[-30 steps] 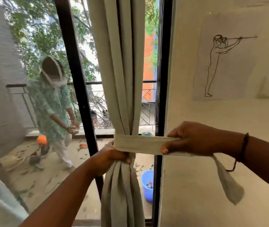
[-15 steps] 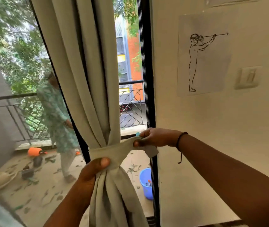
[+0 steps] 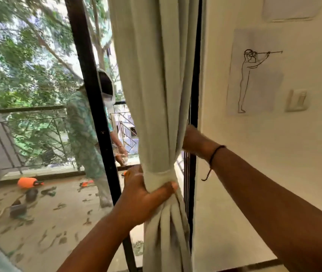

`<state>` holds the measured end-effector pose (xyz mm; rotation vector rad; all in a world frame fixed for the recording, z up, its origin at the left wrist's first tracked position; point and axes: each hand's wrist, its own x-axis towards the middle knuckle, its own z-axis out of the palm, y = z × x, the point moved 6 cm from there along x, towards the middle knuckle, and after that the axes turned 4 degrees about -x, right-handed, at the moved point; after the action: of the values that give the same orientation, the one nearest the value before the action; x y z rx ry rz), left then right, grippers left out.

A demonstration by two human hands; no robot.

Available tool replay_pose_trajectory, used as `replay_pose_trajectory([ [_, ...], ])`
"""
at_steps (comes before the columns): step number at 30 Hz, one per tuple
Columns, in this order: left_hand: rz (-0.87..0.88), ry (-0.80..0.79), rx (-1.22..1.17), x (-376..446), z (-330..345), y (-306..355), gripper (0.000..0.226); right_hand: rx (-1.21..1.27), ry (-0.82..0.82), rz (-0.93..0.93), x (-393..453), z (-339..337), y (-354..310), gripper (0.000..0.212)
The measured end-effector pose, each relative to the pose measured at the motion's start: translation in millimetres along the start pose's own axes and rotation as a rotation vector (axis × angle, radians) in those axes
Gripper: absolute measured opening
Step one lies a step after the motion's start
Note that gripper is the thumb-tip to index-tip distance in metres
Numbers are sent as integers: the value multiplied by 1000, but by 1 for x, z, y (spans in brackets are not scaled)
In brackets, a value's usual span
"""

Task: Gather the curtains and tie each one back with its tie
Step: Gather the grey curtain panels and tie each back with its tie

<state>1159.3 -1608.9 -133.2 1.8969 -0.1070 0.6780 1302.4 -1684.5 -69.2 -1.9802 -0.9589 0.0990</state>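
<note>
A pale green-grey curtain (image 3: pixel 152 85) hangs gathered in front of the black door frame. A matching fabric tie (image 3: pixel 160 178) wraps around its waist. My left hand (image 3: pixel 142 197) grips the bunched curtain at the tie, thumb across the front. My right hand (image 3: pixel 190 139) reaches behind the curtain at its right edge; its fingers are hidden by the fabric, and only the wrist with a black cord bracelet shows.
A black door frame post (image 3: pixel 93 107) stands left of the curtain. A person in a green patterned outfit (image 3: pixel 83 134) stands on the balcony outside. The cream wall (image 3: pixel 254 173) at right carries a line drawing (image 3: pixel 252 75) and a light switch (image 3: pixel 298 100).
My right hand has carried the tie's free end from in front of the curtain round behind it and is now hidden. The tie sits snug around the curtain. My left hand keeps its grip.
</note>
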Motion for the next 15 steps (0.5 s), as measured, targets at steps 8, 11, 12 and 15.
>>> replay_pose_trajectory([
  [8,9,234,900,28,-31,-15,45,112,122,-154,-39,18,-65,62],
  [11,-41,125,912,36,-26,-18,48,38,-34,39,-24,54,-26,61],
  [12,-27,63,953,35,-21,-19,47,85,-102,104,-23,62,-17,38],
  [15,29,-97,1095,38,-6,-36,70,184,-192,176,-18,68,2,12],
])
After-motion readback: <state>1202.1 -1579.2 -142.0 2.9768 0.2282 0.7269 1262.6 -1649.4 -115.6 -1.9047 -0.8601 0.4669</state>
